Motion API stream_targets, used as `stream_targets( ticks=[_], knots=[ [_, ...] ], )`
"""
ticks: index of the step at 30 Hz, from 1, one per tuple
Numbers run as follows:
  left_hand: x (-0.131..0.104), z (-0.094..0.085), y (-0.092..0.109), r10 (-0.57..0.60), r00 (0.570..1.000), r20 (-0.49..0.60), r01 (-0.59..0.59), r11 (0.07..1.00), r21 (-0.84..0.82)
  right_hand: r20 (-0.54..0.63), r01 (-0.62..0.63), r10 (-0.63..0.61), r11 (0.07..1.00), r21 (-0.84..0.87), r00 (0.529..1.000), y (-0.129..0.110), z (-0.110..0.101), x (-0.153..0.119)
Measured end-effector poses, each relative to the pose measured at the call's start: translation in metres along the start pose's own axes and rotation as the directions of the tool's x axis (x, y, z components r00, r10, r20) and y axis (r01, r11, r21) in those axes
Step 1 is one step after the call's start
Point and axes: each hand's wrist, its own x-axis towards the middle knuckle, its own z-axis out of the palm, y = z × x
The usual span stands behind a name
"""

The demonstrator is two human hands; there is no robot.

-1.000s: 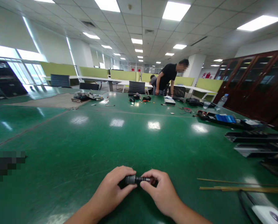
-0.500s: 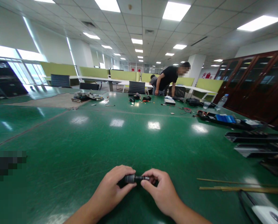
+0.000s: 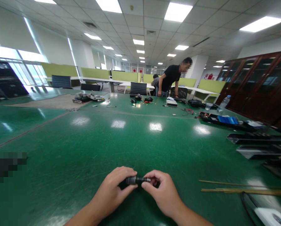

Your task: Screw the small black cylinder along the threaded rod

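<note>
A small black cylindrical part (image 3: 131,180) lies level between my hands, low in the middle of the view. Its thick grey-black body narrows on the right to a thin, ringed shaft (image 3: 140,179) with a shiny metal tip. My left hand (image 3: 114,188) is closed round the thick end, thumb below and fingers above. At the tip, my right hand (image 3: 162,191) pinches with thumb and fingers; the fingertips partly hide the end. Both hands are just over the green tabletop (image 3: 121,144).
On the right are thin brass-coloured rods (image 3: 244,190), a white device (image 3: 271,216) with a black cable, and dark metal channels (image 3: 256,150). Farther back stand a toolbox (image 3: 225,120) and a plastic bottle (image 3: 224,103). A person in black (image 3: 171,77) leans over the far edge.
My hands and the black part stay almost in place; the right fingertips shift very slightly. The person at the far edge has moved a little lower, head included.
</note>
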Motion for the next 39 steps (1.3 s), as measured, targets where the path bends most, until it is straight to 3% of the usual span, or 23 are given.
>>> stream_targets(
  ticks=[39],
  knots=[
    [-0.003, -0.0025, -0.004, 0.0, 1.0, -0.03, 0.0, 1.0, 0.028, -0.038, -0.002, 0.004, 0.999, 0.048, 0.999, 0.0052, -0.0009, 0.0003]
  ],
)
